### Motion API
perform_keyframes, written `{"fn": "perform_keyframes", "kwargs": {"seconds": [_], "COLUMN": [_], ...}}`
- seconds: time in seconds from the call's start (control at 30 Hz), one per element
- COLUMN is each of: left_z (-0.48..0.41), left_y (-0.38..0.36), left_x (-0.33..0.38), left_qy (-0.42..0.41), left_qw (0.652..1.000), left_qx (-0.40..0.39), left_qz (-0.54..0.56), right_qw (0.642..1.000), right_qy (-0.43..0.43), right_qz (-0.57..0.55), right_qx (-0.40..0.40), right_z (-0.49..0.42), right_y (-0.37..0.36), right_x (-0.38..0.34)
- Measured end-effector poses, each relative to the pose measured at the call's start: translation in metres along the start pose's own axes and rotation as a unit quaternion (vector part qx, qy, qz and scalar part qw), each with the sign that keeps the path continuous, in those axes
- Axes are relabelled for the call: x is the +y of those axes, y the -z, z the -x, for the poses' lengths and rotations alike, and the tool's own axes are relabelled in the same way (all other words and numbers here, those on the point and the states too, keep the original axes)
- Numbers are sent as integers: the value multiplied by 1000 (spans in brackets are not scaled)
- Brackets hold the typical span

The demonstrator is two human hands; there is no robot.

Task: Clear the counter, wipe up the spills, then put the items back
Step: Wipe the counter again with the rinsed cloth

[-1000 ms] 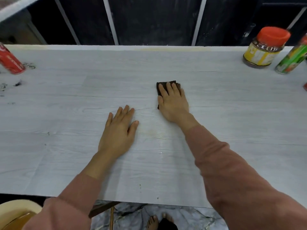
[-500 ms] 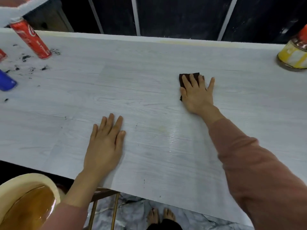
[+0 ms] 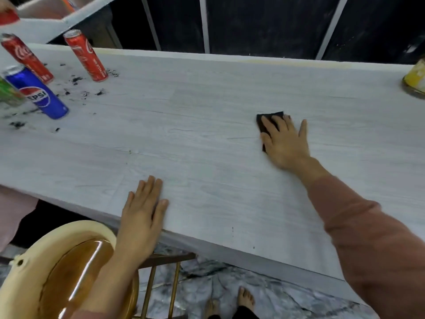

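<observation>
My right hand (image 3: 285,143) lies flat with straight, spread fingers on a dark brown cloth (image 3: 262,125), pressing it onto the pale wood-grain counter (image 3: 207,111). Only the cloth's far-left corner and left edge show past my fingers. My left hand (image 3: 143,210) rests flat at the counter's near edge, fingers straight, holding nothing. At the far left, dark crumbs (image 3: 77,80) lie scattered around two red cola cans (image 3: 86,56) (image 3: 25,57), a blue Pepsi can (image 3: 36,95) and a green can (image 3: 8,94).
A yellow-labelled jar (image 3: 416,80) stands at the right edge. Below the counter at the lower left is a cream-rimmed round stool with a glossy brown seat (image 3: 69,272). Bare feet (image 3: 246,298) stand on the marbled floor. Dark panels back the counter.
My view has swung left, bringing the cans and crumbs further in. The right hand and cloth have moved a little right relative to the left hand, which stays flat at the near edge.
</observation>
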State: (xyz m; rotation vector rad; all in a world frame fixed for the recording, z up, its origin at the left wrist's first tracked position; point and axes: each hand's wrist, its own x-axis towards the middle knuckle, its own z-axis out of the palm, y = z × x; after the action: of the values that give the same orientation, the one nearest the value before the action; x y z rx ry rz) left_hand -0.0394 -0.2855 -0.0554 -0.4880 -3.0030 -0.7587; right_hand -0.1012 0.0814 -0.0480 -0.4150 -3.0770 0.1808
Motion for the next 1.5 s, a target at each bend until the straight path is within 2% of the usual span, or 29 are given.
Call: {"fn": "perform_keyframes", "kwargs": {"seconds": [0.1,0.23,0.33,0.4,0.53,0.63,0.7,0.83,0.93,1.0,1.1,1.17,1.23,1.3,1.37,1.43,1.5], "left_z": [1,0,3,4,5,6,6,6,7,7,6,7,6,3,-2,-3,-3], "left_y": [-2,2,5,7,5,3,2,2,6,9,17,29,42,53,63,69,68], "left_x": [-1,-10,-18,-21,-21,-20,-19,-21,-25,-28,-30,-34,-47,-67,-92,-110,-124], "left_qy": [-9,-29,-54,-70,-69,-65,-60,-73,-89,-102,-103,-70,-49,-39,-10,22,30], "left_qw": [1000,999,998,997,997,997,997,997,995,994,992,983,979,988,992,991,990], "left_qx": [2,-6,-22,-24,-27,-17,-15,-12,-29,-39,-58,-55,-22,23,57,75,80], "left_qz": [-7,-23,-28,-27,-21,-29,-36,-38,-30,-20,53,158,197,151,109,110,112], "right_qw": [1000,984,973,984,996,987,985,996,997,998,990,977,970,980,995,990,980], "right_qy": [14,172,221,165,-70,-155,-154,-19,34,3,-119,-190,-216,-161,-31,106,174], "right_qz": [-8,-48,-62,-61,-48,-42,-45,-73,-69,-58,-44,-60,-59,-62,-75,-87,-101], "right_qx": [-5,-25,-41,-30,-15,28,58,44,28,39,62,73,98,97,64,26,-3], "right_z": [7,67,122,138,166,189,199,209,216,219,217,206,190,176,169,167,153], "right_y": [-5,-14,-11,-7,5,-2,-10,-22,-21,-19,-15,-17,-22,-25,-27,-31,-32], "right_x": [-48,-144,-149,-106,-7,-22,-70,-174,-173,-136,-87,-88,-117,-162,-215,-255,-274]}}
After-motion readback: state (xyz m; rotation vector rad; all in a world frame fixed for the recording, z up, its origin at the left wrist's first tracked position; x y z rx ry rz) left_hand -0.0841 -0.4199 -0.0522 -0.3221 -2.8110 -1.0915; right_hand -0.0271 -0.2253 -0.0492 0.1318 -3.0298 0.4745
